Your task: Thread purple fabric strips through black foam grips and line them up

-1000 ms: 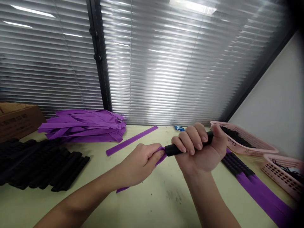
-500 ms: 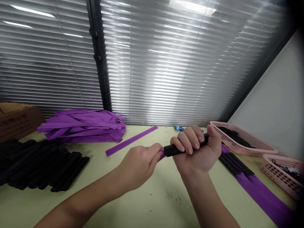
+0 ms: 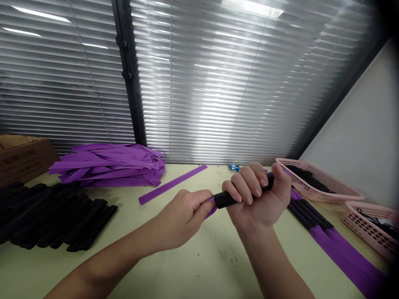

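Observation:
My right hand (image 3: 255, 195) is wrapped round a black foam tube (image 3: 225, 199), its thumb by the far upper end. At the tube's lower left end, my left hand (image 3: 187, 218) pinches a purple strap (image 3: 212, 210). Part of that strap bulges out below the pinch and meets the tube's mouth. How far it runs inside is hidden. Behind the hands a single flat purple strip (image 3: 173, 185) lies slantwise on the pale yellow table (image 3: 174, 274).
At back left lies a heap of purple strips (image 3: 112, 166), with black tubes (image 3: 62, 216) before it and a cardboard box (image 3: 25, 160) beside it. Finished-looking purple straps with black sleeves (image 3: 311, 214) lie right, near two pink baskets (image 3: 343, 193) holding black items. A small blue packet (image 3: 234, 167) sits behind.
The strap between my left hand and the tube now bulges in a small loop. The tube's left end has dipped very slightly; both hands keep their hold.

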Motion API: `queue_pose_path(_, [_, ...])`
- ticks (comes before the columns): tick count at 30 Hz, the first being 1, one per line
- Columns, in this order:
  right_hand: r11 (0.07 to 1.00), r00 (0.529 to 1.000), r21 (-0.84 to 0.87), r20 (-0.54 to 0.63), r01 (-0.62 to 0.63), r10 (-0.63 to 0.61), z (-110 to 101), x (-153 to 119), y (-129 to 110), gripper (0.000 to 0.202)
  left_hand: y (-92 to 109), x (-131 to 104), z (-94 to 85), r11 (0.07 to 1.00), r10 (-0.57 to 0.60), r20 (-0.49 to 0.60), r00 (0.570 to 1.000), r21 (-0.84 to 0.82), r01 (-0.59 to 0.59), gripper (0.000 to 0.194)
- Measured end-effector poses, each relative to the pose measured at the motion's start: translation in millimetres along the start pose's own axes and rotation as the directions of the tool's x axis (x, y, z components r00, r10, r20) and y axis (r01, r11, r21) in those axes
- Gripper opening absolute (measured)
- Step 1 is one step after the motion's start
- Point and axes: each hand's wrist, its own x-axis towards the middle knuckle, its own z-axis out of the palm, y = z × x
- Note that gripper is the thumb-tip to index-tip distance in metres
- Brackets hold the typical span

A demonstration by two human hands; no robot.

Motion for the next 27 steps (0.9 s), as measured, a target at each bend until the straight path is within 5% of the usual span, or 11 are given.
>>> queue_pose_path(7, [0.999, 0.993, 0.022, 0.12, -0.027, 0.024, 2.7, -0.1, 0.5, 0.044, 1.5, 1.5, -5.6, 0.859, -0.186, 0.265, 0.946, -0.424, 0.287, 0.028])
queue_pose_path(14, [0.998, 0.952, 0.041, 0.303, -0.054, 0.039, 3.2, 1.5, 1.7, 0.046, -1.1, 4.6, -1.7, 0.555, -0.155, 0.512, 0.845, -0.662, 0.504, 0.03])
queue_pose_path(18, [0.995, 0.917, 0.035, 0.391, -0.094, 0.073, 1.0, 2.9, 0.1, 0.048, -3.0, 4.8, 2.8, 0.467, -0.119, 0.575, 0.809, -0.687, 0.557, 0.03])
queue_pose_path(21, [0.997, 0.93, -0.019, 0.359, -0.077, 0.079, 1.9, 2.2, -0.1, 0.047, -4.0, 4.8, 4.7, 0.535, -0.156, 0.51, 0.846, -0.676, 0.507, 0.03])
queue_pose_path(27, [0.998, 0.989, -0.065, 0.15, 0.014, -0.004, 4.7, 0.3, 3.4, 0.045, -3.8, 2.4, 7.4, 0.851, -0.229, 0.158, 0.96, -0.447, 0.277, 0.029])
